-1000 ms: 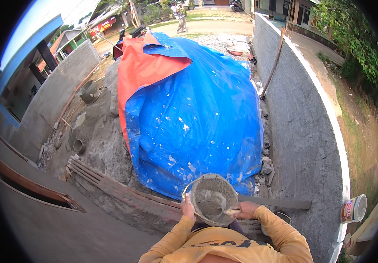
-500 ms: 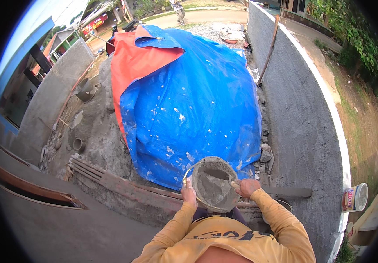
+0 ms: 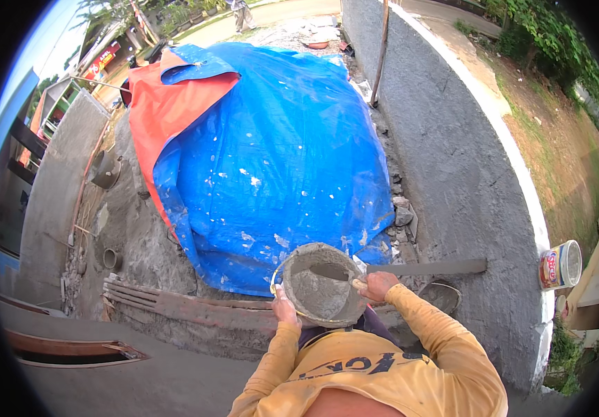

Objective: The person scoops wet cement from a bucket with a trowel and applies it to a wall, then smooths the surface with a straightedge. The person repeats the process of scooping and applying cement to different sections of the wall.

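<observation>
A mortar-caked bucket [image 3: 319, 283] is in front of my body, with wet grey mortar [image 3: 317, 293] inside. My left hand [image 3: 285, 307] is closed on its left edge, by the thin wire handle [image 3: 276, 276]. At the right rim, my right hand [image 3: 381, 285] is closed around the pale handle of a trowel [image 3: 359, 283]; how its blade lies is hard to make out. Just beyond the bucket spreads a large blue tarp [image 3: 278, 160], its orange underside [image 3: 174, 104] folded over at the left.
A rough grey wall [image 3: 452, 153] runs along the right, with a white tub [image 3: 560, 265] on its top. Another bucket [image 3: 442, 295] sits by its foot, below a grey beam [image 3: 431, 267]. Stacked planks [image 3: 181, 299] lie left. Further buckets [image 3: 104, 170] stand beyond; a person [image 3: 241, 14] is far off.
My view has shifted right, so the tarp and far things sit further left. The bucket stays in front of me between both hands. More of the bucket by the right wall shows.
</observation>
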The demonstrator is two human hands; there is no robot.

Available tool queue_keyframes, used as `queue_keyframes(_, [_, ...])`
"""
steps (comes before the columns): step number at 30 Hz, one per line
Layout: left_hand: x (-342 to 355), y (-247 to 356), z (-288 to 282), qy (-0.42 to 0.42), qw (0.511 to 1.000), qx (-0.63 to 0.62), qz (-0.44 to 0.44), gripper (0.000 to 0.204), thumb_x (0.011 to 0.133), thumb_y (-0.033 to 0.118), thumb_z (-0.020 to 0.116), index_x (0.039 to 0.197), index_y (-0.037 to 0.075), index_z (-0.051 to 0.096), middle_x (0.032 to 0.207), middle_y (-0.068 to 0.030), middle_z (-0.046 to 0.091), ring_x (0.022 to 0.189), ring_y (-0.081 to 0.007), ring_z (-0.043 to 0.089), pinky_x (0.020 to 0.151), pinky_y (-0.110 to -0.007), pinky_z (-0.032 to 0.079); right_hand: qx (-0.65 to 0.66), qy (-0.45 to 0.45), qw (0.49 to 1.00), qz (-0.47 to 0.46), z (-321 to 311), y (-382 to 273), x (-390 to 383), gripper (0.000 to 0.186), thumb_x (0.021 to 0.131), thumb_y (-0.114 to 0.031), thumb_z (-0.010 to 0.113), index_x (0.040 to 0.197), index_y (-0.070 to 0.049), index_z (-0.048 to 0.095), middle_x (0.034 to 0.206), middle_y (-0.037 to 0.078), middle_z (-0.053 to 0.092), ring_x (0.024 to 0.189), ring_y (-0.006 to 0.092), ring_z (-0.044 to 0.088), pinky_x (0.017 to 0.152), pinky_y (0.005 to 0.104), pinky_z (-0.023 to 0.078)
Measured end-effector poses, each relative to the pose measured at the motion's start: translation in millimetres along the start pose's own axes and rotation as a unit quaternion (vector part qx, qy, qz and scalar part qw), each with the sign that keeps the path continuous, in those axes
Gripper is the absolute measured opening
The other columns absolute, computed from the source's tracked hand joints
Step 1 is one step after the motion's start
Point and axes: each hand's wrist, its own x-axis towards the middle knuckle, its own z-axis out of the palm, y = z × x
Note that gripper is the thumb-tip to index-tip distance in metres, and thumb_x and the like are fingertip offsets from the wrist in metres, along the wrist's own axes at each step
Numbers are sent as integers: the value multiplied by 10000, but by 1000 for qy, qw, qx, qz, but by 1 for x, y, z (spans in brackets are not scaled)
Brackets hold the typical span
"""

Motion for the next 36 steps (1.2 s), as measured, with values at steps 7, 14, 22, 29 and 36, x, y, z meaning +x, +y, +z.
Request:
queue_keyframes(7, [-12, 14, 9, 18, 1000, -9, -23, 497, 959, 378, 383, 1149, -48, 554, 1098, -113, 592, 956, -190, 559, 849, -317, 444, 17, -86, 995, -45, 9, -23, -10, 442, 795, -460, 559, 1014, -82, 626, 903, 172, 647, 878, 345, 612, 769, 438, 473])
queue_keyframes(14, [0, 10, -1, -17, 1000, 6, -12, 504, 955, 394, 388, 1153, -48, 527, 1095, -110, 587, 972, -196, 554, 872, -324, 435, 30, -12, 996, 83, -17, -14, -7, 440, 792, -424, 552, 1004, -48, 636, 946, 184, 644, 909, 334, 615, 796, 436, 479])
queue_keyframes(22, [34, 15, -6, -81, 995, 45, -19, 467, 947, 405, 413, 1015, -32, 563, 989, -104, 594, 881, -178, 553, 814, -329, 452, 116, -56, 990, 56, 60, -46, 12, 447, 770, -418, 595, 906, 6, 641, 769, 200, 645, 739, 319, 638, 679, 422, 478])
queue_keyframes(29, [86, 24, -52, -107, 987, 120, -21, 448, 951, 373, 416, 1028, -39, 573, 956, -77, 586, 852, -156, 528, 764, -319, 442, 281, -89, 955, 17, 27, -127, -7, 486, 792, -416, 598, 1108, -46, 598, 647, 124, 610, 594, 237, 600, 575, 372, 453])
queue_keyframes(36, [113, 69, -78, -137, 975, 166, -53, 447, 926, 372, 469, 922, -60, 585, 707, -43, 534, 661, -143, 462, 627, -312, 390, 207, 84, 972, 79, 34, -143, 0, 544, 773, -410, 599, 1152, -20, 567, 959, 216, 632, 884, 356, 605, 814, 392, 446])
